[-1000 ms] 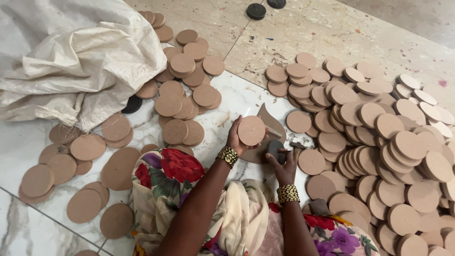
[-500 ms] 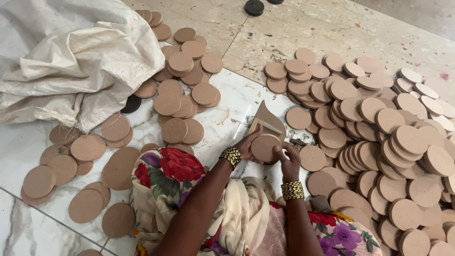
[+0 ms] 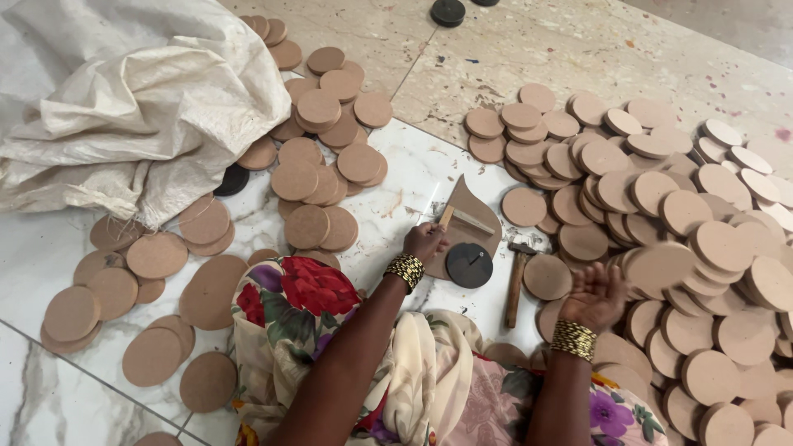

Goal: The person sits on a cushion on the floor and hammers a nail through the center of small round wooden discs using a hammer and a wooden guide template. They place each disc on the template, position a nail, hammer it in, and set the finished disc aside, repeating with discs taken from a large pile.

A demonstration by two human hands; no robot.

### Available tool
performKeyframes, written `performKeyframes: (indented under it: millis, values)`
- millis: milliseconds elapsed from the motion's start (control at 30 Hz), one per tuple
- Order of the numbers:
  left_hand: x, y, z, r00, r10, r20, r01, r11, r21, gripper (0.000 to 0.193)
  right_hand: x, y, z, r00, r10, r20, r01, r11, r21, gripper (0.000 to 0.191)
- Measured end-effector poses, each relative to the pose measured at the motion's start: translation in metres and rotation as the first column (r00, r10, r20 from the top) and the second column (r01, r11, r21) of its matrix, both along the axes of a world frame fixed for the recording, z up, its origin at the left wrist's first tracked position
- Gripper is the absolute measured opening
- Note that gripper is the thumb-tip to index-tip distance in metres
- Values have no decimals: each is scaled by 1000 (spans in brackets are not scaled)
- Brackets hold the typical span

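Note:
My left hand (image 3: 424,242) is curled at the left edge of a brown teardrop-shaped board (image 3: 475,209) on the white tile. It closes on the wooden handle of a small flat-bladed tool (image 3: 467,220) that lies across the board. A black disc (image 3: 469,265) rests on the board's near end. A hammer (image 3: 515,279) lies just right of the board. My right hand (image 3: 594,295) is farther right, fingers spread and empty, touching the edge of a big heap of round brown discs (image 3: 661,206).
More brown discs (image 3: 326,157) lie scattered at left and centre, and a white woven sack (image 3: 124,99) is crumpled at upper left. Other black discs sit by the sack (image 3: 232,179) and at the top edge (image 3: 448,11). My lap in flowered cloth (image 3: 306,289) fills the bottom.
My left hand no longer holds up a brown disc and has dropped to the board's edge. The right hand has moved right to the heap. A black disc now lies on the board.

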State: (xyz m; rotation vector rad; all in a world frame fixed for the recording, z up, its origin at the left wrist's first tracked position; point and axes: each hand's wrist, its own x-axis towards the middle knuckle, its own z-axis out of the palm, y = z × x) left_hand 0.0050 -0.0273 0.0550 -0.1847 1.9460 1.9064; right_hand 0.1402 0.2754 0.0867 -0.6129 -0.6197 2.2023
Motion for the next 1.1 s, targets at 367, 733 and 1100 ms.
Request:
performKeyframes:
  millis: [367,733,1100]
  values:
    - [17,-27,-11,908,410,-87,-413,911,-18,33,-37,-176,45,825,286,487,-541,648,535,24]
    - [31,-29,17,909,415,50,-414,878,242,21,-139,-355,78,336,235,912,-754,-514,410,60]
    - [24,-34,27,867,478,141,-493,782,381,16,-147,-428,73,428,-145,892,-809,-500,307,63]
